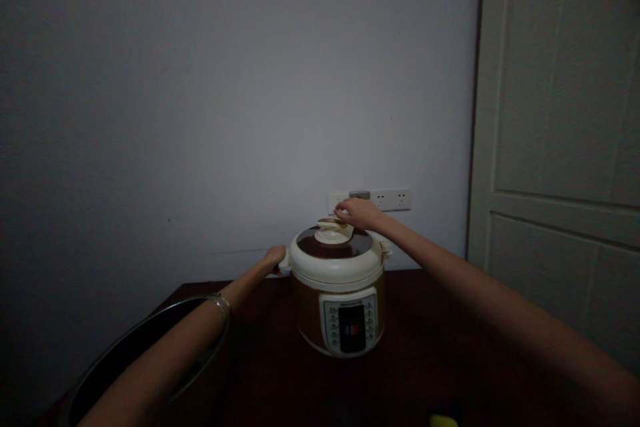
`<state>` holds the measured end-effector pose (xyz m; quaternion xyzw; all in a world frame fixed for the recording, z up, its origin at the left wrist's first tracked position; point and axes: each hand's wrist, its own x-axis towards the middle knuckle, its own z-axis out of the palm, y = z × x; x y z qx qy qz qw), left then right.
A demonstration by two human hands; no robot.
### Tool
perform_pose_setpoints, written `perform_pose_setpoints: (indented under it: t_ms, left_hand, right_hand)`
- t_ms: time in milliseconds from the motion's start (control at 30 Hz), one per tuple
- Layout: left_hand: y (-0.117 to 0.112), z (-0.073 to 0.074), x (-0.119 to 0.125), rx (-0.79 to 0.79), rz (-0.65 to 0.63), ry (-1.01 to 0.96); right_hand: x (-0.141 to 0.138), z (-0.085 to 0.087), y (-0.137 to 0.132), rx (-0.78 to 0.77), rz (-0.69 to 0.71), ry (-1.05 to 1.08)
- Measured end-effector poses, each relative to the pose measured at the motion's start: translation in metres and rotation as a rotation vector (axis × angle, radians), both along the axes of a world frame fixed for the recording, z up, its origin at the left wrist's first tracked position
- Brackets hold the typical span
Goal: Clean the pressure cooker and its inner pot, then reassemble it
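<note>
An electric pressure cooker [336, 283] with a cream rim, gold-brown body and dark control display stands upright on the dark table. Its lid [303, 245] sits on the pot, with a cream lid handle [334, 233] on top. My left hand [275, 257] is closed round the side handle [285, 260] on the cooker's left; its fingertips are partly hidden. From the right, my right hand [357, 212] reaches over the lid, fingers bent and closed at the top rear of the lid handle. Their exact contact is hard to see in the dim light.
A large round pot or basin [83, 377] stands at the lower left, under my left forearm. Behind the cooker, a socket strip [390, 199] is on the wall. A panelled door [555, 200] is at the right. Something yellow [443, 421] shows at the bottom edge.
</note>
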<state>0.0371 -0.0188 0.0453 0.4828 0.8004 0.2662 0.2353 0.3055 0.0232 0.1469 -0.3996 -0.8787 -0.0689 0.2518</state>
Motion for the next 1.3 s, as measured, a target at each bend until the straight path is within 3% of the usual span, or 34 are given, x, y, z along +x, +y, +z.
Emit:
perform_pose_setpoints:
  t_ms: [133,267,667,1100,1300]
  left_hand:
    - [0.007,-0.005,-0.004,0.035,0.096,-0.023]
    - [0.011,-0.01,-0.006,0.066,0.138,-0.072]
    - [0.008,-0.018,-0.004,0.124,0.19,-0.224]
    - [0.011,-0.02,-0.007,0.144,0.208,-0.332]
    - [0.008,-0.019,-0.004,0.168,0.213,-0.376]
  right_hand:
    - [-0.033,-0.003,0.001,0.037,0.077,-0.178]
    - [-0.044,-0.005,0.005,0.042,0.066,-0.275]
    - [-0.053,-0.015,0.002,0.123,0.052,-0.404]
    - [-0.05,-0.011,0.002,0.176,0.07,-0.458]
    - [-0.04,0.001,0.008,0.171,0.08,-0.384]
